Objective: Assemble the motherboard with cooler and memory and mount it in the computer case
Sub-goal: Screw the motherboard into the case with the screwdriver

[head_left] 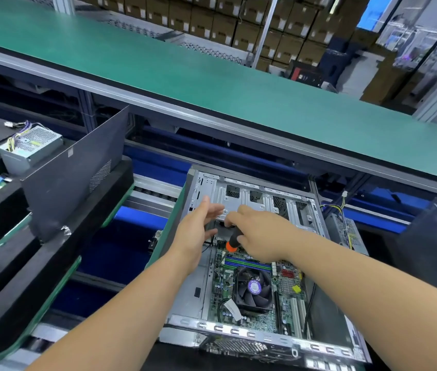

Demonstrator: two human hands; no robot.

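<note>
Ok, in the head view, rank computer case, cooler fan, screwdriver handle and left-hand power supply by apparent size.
1. computer case
2. power supply, though farther from the camera
3. cooler fan
4. screwdriver handle, partly hidden in the right hand

Factory assembly line: green conveyor (pixel 212 84); stacked cartons (pixel 212 25).

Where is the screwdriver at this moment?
In the head view the screwdriver is in the right hand, over the far edge of the motherboard inside the case, just beyond the cooler.

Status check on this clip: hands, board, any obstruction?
Right hand grips screwdriver. Left hand open. Motherboard in case. Nothing blocking.
</note>
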